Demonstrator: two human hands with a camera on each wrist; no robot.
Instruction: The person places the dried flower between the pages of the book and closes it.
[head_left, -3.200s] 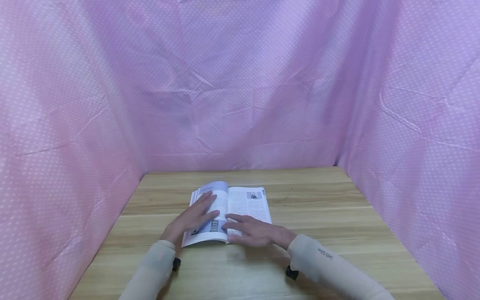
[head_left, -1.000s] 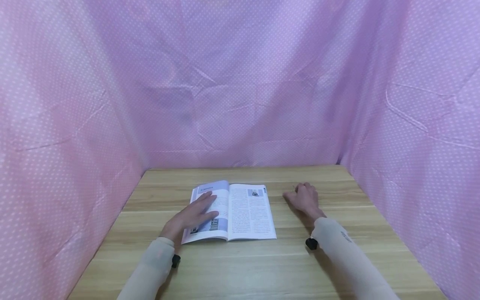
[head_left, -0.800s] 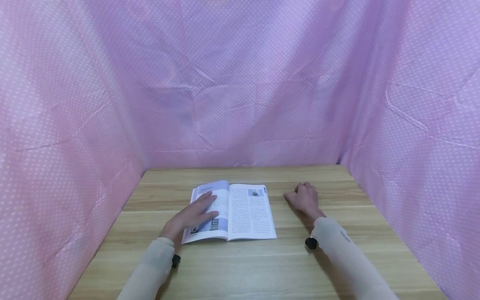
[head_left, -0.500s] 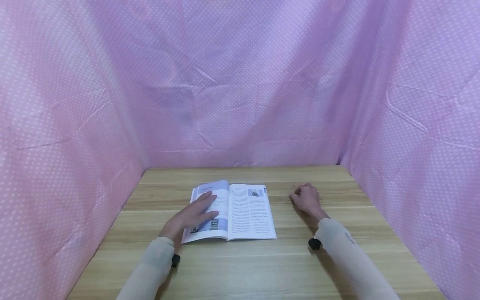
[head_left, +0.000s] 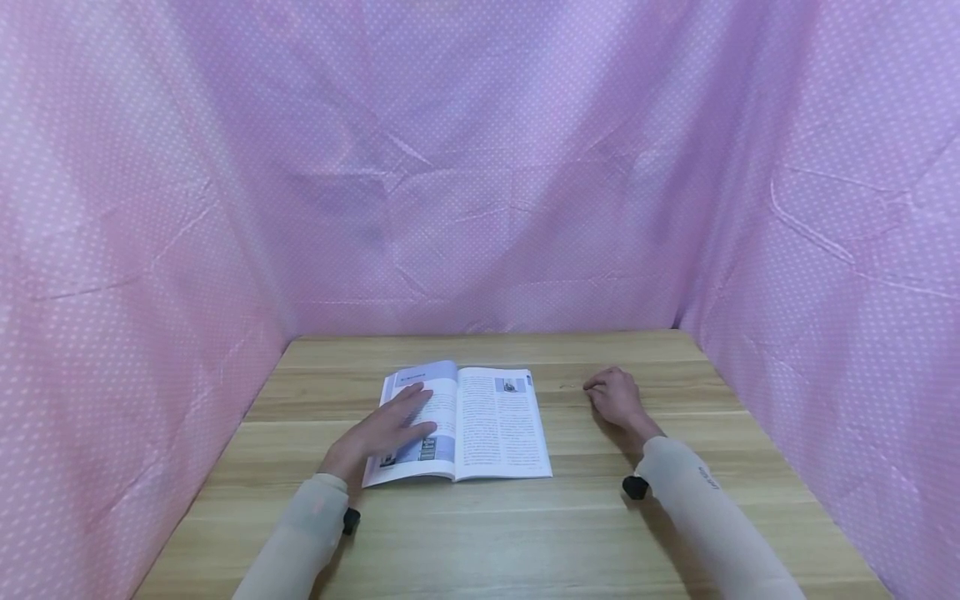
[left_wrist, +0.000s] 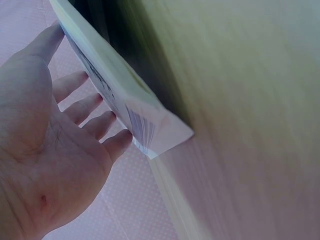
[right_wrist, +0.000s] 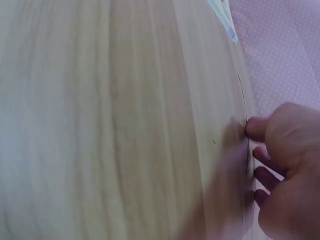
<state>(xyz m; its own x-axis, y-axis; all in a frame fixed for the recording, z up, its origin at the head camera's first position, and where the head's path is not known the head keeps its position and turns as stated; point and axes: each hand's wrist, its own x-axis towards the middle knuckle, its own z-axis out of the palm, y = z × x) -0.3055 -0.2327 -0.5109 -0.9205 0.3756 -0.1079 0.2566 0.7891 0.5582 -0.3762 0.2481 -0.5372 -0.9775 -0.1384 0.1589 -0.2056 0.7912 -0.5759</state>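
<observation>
An open book (head_left: 501, 433) lies on the wooden table (head_left: 495, 542), with printed text and small pictures. My left hand (head_left: 386, 429) rests on its left page with fingers spread. In the left wrist view the fingers (left_wrist: 97, 122) lie against the page, and the book's lower corner is slightly raised. To the right of the book, my right hand (head_left: 615, 398) is at the tabletop with its fingers curled, thumb and forefinger together. They pinch a thin dark strand (right_wrist: 242, 90), like a hair or thread, which runs along the wood in the right wrist view.
Pink dotted cloth (head_left: 480, 208) hangs behind the table and along both sides. A black wrist camera (head_left: 635, 487) sits under the right sleeve and another wrist camera (head_left: 351, 522) under the left. The table's far edge meets the cloth.
My right hand has left the book and moved out to its right, where it has since shifted slightly further right, turning with the strand. The left hand stays on the page.
</observation>
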